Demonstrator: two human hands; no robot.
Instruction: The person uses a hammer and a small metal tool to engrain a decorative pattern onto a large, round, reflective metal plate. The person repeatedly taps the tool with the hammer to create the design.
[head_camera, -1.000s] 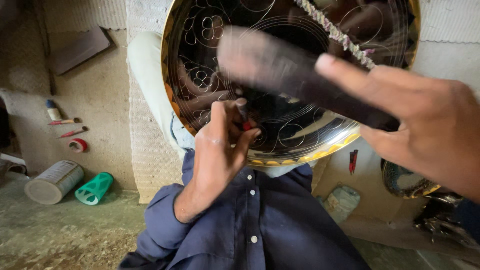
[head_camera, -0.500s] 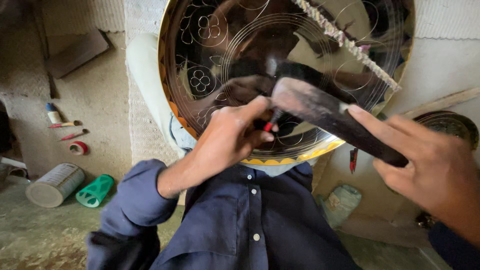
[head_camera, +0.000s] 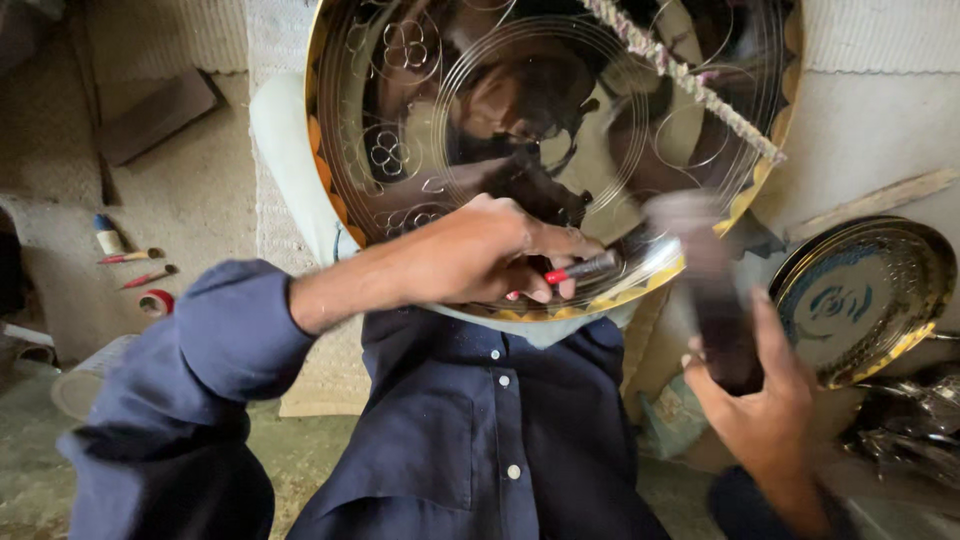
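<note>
A large polished metal tray rests tilted against the person's lap and chest, its lower rim over the dark blue shirt, and its mirror face already carries a good deal of engraved work: clusters of small circles toward the left side, concentric rings around the middle and curling lines toward the right. The lower band near the rim, where the tools now meet the metal, looks to be the part in hand, and much of the centre is plain, so by my judgement the decoration is partly done with a fair stretch left. The left hand is closed round a short chisel with a red grip, pinching it with its tip set on the tray's lower edge. The right hand is closed round the handle of a dark hammer, which is blurred, just right of the chisel. A braided cord lies slanting across the tray's upper right. On the floor at the right edge lies a second engraved tray; at the left edge lie a small bottle, red-handled tools and a roll of red tape.
</note>
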